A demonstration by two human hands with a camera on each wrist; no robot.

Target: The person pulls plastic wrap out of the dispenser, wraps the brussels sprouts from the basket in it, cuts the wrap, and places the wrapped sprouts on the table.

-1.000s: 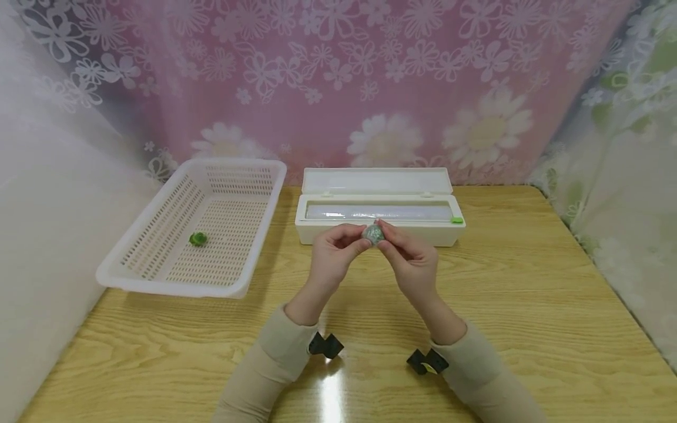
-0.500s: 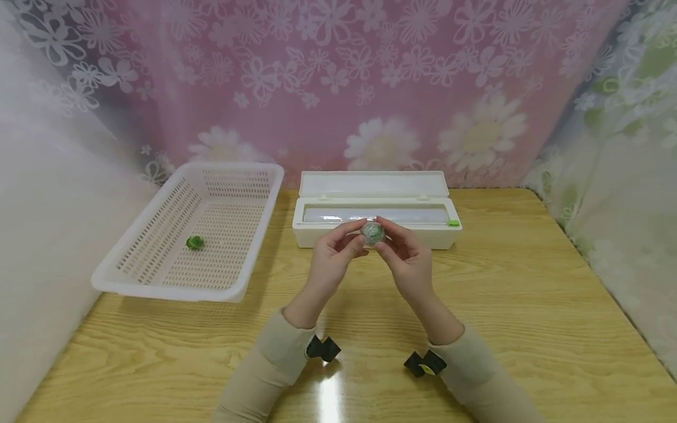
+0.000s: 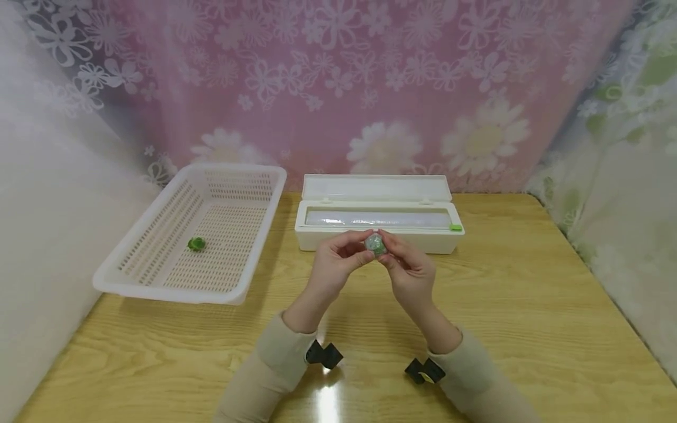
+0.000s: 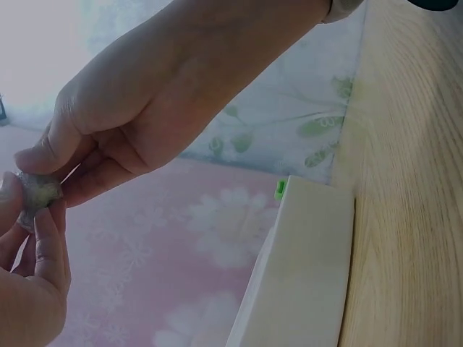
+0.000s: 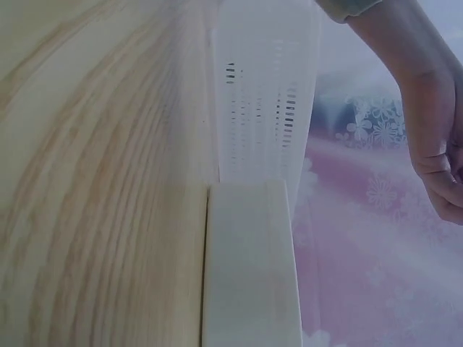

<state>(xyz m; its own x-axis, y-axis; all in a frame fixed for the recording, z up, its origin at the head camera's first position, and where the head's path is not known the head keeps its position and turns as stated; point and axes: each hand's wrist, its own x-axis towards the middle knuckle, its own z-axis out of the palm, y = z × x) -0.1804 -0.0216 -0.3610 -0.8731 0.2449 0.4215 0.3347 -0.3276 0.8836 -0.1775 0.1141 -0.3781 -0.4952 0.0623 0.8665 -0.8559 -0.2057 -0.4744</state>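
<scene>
A small round green vegetable (image 3: pixel 376 244), wrapped in shiny clear film, is raised between both hands in the head view. My left hand (image 3: pixel 334 258) pinches its left side with thumb and fingertips. From the opposite side my right hand (image 3: pixel 414 269) grips it the same way. In the left wrist view the wrapped green vegetable (image 4: pixel 40 191) shows at the left edge, fingertips of both hands round it. The right wrist view catches part of the left hand (image 5: pixel 438 144) but not the vegetable. Just behind the hands stands a white cling film dispenser (image 3: pixel 378 239), its lid up and the roll showing.
On the left of the wooden table (image 3: pixel 529 305) stands a white perforated basket (image 3: pixel 259 247). One small green leafy vegetable (image 3: pixel 197 244) lies in it. A green slider (image 3: pixel 455 227) sits at the dispenser's right end. A floral curtain (image 3: pixel 317 106) hangs behind the table.
Both hands turn the wrapped vegetable slightly between their fingertips, and its greener side now faces up to the right. Basket and dispenser stay put; the head view shifts slightly.
</scene>
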